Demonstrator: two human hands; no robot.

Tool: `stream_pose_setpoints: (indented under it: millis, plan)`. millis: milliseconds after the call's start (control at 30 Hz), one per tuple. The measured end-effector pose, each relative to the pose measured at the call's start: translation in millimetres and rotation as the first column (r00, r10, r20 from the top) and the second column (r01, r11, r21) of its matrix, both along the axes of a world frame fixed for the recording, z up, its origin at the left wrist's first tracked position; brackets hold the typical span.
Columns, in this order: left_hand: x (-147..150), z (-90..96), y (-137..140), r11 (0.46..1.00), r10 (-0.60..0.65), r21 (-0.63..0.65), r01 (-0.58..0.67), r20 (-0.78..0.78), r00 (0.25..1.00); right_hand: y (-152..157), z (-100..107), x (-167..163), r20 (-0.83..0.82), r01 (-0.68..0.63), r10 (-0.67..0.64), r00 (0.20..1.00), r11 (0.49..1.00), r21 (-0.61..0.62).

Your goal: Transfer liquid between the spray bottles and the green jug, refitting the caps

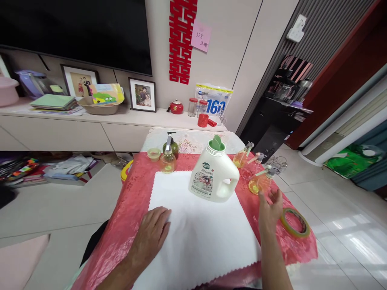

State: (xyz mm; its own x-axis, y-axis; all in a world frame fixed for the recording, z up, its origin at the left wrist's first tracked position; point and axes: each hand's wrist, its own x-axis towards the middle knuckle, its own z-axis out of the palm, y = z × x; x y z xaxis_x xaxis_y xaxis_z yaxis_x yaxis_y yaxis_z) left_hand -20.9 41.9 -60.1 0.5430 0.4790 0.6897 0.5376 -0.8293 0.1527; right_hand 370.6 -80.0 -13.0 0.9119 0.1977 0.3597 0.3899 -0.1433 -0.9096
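Note:
My left hand (155,227) lies flat on the left side of a white cloth (205,241), holding nothing. Over the table's right side is my right hand (270,205), empty with fingers apart, just in front of a clear glass spray bottle (261,183) with yellow liquid; whether it touches the glass I cannot tell. A white detergent jug (208,173) stands upright on the cloth, its neck uncapped and a green spout (216,142) showing inside. Behind the nearest bottle stand a pinkish bottle (249,171) and another yellow one (241,158).
A roll of tape (295,222) lies on the red table cover (133,197) at the right. Pump bottles (167,161) and a small green bowl (154,154) stand at the back left. Behind the table, a shelf (121,117) bears jars, framed photos and a basket.

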Motion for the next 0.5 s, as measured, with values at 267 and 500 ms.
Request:
stream_pose_setpoints:
  millis: [267, 500]
  plan:
    - [1, 46.6, -13, 0.957, -0.068, -0.262, 0.127, 0.223, 0.973, -14, -30, -70, -0.065, -0.074, 0.088, 0.994, 0.978, 0.197]
    - [6, 203.7, -36, 0.563, -0.149, -0.449, 0.694, 0.771, 0.619, -11, -41, -64, -0.106, -0.147, 0.172, 0.979, 0.967, 0.206]
